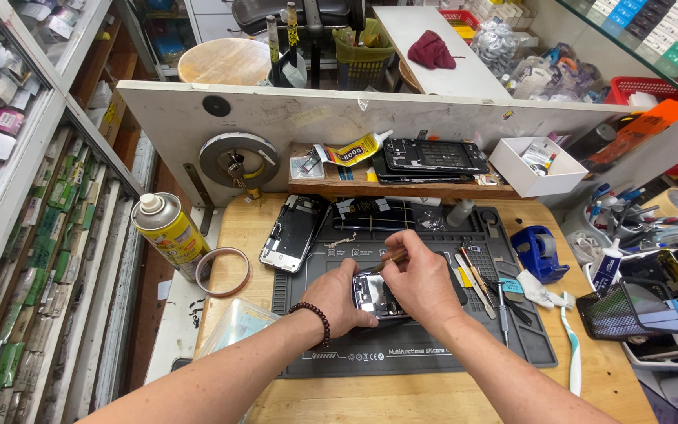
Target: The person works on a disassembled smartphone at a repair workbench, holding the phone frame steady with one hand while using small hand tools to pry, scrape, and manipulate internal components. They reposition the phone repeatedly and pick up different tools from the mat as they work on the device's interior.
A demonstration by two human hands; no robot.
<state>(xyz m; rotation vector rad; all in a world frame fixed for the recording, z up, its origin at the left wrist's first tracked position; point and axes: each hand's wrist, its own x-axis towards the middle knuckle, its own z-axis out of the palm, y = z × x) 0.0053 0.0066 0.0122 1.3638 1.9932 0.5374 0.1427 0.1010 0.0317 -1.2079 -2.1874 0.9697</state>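
My left hand (333, 297), with a dark bead bracelet on the wrist, grips the left side of an opened phone body (376, 298) lying on a dark grey silicone work mat (433, 345). My right hand (424, 281) rests over the phone's right side and pinches a thin brown-handled tool (390, 260), its tip pointing down into the phone. A second opened phone frame (292, 232) lies at the mat's upper left, tilted. A dark phone panel bound with rubber bands (374, 213) lies behind the hands.
A yellow spray can (168, 232) and a roll of amber tape (222, 272) stand left of the mat. Tweezers and screwdrivers (484, 284), a blue tape dispenser (537, 251) and a toothbrush (571, 345) lie on the right. A shelf holds a glue tube (352, 150), phone frames (433, 155) and a white box (534, 166).
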